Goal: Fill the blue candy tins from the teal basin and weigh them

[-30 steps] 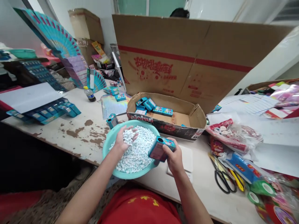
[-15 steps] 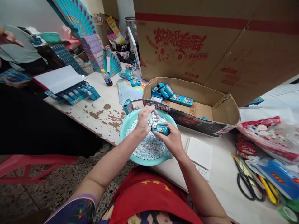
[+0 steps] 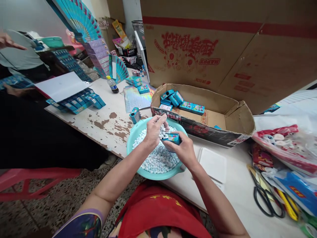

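Over teal basin (image 3: 133,138): left hand (image 3: 154,129) cupped round white pellets (image 3: 158,158), right hand (image 3: 182,148) clamped on small blue box (image 3: 171,138); keep box mouth under pellets, tip slowly.

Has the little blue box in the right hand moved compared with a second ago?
Yes. The small blue box in the right hand has gone from the teal basin's near right rim to over the white candies, meeting the left hand.

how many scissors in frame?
1. The scissors lie on the table, right of the basin that both hands work over. More may be hidden under the bags.
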Demonstrator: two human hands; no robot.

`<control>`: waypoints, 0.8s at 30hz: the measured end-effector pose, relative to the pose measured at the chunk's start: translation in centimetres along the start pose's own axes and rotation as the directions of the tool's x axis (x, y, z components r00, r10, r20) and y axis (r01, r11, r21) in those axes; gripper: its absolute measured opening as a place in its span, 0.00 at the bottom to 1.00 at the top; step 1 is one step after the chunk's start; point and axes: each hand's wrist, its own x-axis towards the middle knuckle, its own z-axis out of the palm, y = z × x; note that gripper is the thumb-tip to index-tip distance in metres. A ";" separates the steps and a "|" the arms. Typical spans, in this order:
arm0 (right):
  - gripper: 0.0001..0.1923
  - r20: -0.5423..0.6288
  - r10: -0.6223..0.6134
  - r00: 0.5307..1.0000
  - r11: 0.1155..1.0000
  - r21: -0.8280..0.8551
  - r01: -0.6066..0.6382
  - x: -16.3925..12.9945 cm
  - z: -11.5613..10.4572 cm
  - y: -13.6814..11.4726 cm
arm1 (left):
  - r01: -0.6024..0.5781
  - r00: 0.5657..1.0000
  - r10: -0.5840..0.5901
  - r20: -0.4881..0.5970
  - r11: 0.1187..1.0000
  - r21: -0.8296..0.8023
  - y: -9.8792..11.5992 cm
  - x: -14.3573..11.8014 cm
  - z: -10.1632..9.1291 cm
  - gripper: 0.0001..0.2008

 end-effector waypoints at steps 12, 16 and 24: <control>0.21 -0.046 0.032 0.998 0.994 0.102 -0.027 -0.6 0.6 0.4 | -0.012 1.000 0.012 0.003 0.999 0.030 0.6 -0.8 0.3 0.21; 0.21 -0.038 0.031 0.999 0.992 0.122 -0.026 -0.7 0.6 0.4 | -0.040 0.999 0.040 0.006 0.998 0.038 0.4 -0.8 0.3 0.19; 0.21 -0.023 0.007 1.000 0.992 0.127 -0.004 -0.7 0.2 0.4 | -0.044 0.997 0.041 0.066 0.997 0.057 0.3 -0.6 0.1 0.17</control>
